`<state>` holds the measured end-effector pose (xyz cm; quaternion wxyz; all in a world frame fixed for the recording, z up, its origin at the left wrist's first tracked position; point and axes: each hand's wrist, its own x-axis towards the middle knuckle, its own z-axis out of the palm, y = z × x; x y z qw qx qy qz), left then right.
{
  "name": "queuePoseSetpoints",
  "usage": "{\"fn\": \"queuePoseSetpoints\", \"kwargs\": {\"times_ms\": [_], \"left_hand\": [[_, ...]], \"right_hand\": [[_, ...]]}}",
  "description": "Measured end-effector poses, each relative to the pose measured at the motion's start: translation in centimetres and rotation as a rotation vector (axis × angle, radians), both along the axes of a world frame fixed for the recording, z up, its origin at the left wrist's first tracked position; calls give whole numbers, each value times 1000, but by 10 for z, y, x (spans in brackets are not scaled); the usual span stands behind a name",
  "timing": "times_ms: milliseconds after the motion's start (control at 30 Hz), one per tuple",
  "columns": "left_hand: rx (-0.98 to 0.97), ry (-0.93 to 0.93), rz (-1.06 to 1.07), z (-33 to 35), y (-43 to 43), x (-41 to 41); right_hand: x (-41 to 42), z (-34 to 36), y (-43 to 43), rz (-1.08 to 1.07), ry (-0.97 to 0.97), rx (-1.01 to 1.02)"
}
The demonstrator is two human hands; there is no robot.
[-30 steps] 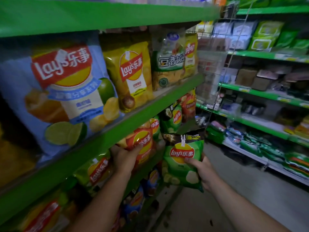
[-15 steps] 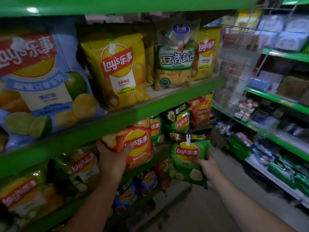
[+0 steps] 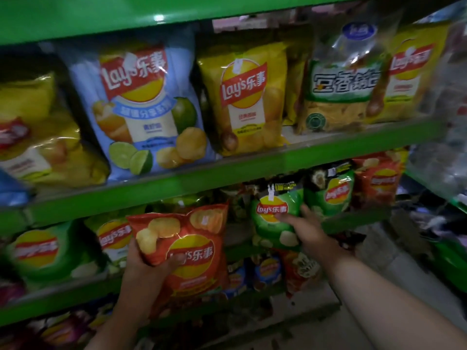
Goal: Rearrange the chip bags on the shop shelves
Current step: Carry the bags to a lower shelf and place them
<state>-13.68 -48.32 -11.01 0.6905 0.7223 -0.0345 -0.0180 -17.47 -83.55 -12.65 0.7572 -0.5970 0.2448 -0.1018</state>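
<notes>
Since each hand holds one bag, a swap seems intended. At 7 o'clock the left hand curls its fingers round the red bag, before the shelf; at 5 o'clock the right hand grips the green bag, probably to stand it there.

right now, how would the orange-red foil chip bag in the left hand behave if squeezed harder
The orange-red foil chip bag looks puffed, so probably light and springy. Its glossy film may slip, since the left hand grips only its left side. Squeezing harder could crush chips.
</notes>
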Motion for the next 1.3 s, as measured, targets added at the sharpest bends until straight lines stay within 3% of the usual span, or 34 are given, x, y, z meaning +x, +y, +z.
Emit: {"fn": "queuePoseSetpoints", "kwargs": {"times_ms": [300, 600, 767, 833, 1067, 1200, 1300], "left_hand": [[-25, -16, 82, 5, 23, 3], [-19, -65, 10, 2, 10, 11], [-5, -72, -20, -7, -9, 20], [-1, -57, -26, -11, -19, 22], [-52, 20, -101, -15, -48, 24], [-88, 26, -137, -12, -51, 18], [-112, 10, -132, -7, -41, 8]], "right_hand": [[72, 14, 44, 234, 75, -218], [80, 12, 45, 239, 165, -331], [66, 12, 36, 225, 211, -721], [55, 9, 26, 247, 210, -790], [16, 4, -5, 270, 243, -722], [-6, 19, 12, 305, 101, -412], [-16, 31, 47, 490, 17, -213]]}}
